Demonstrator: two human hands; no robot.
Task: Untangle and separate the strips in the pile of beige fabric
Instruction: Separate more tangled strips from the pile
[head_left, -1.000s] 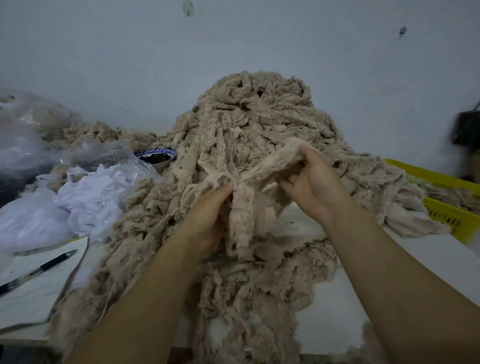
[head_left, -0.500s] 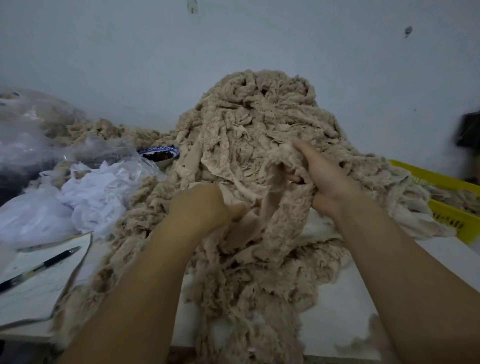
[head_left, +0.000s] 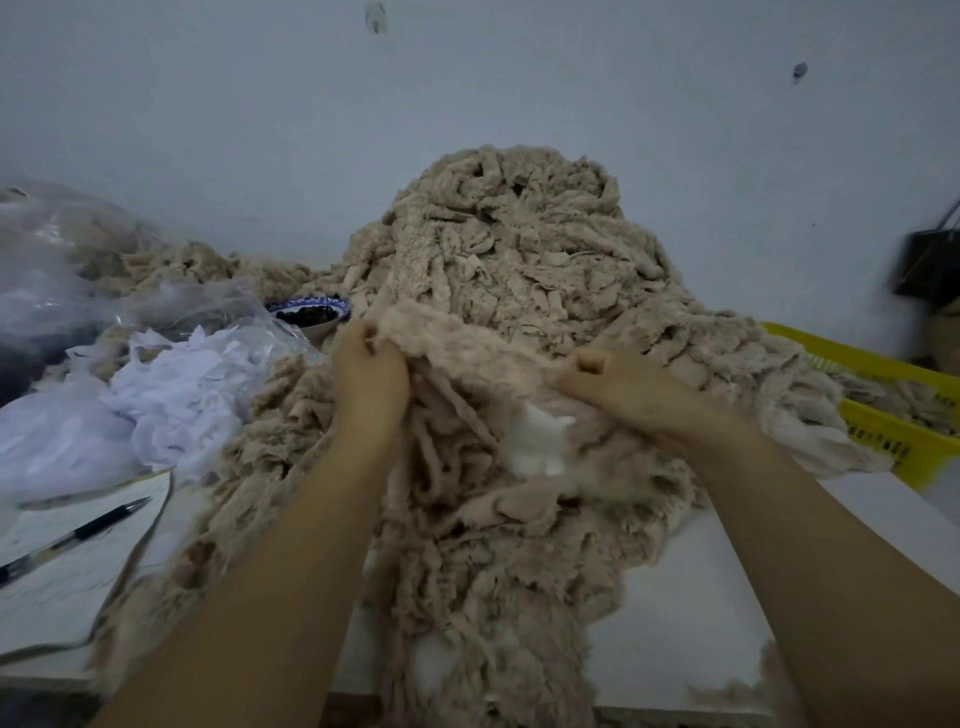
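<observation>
Pile: one beige heap (head_left: 519, 249) on the table (head_left: 675, 623).
Strip: one (head_left: 467, 348), stretched across its front.
My left hand (head_left: 370, 379): grips the strip's left end.
My right hand (head_left: 623, 389): pinches its right end.
Beside: one pen (head_left: 78, 535), one yellow basket (head_left: 883, 421).
Change: my hands have moved apart.

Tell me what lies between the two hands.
In the head view, a strip stretches from the left hand to the right hand. Both hands grip it, in front of the pile.

white cloth heap (head_left: 171, 400) left; pen (head_left: 78, 535) on paper (head_left: 62, 582); patterned bowl (head_left: 311, 314) behind; yellow basket (head_left: 893, 410) right.
</observation>
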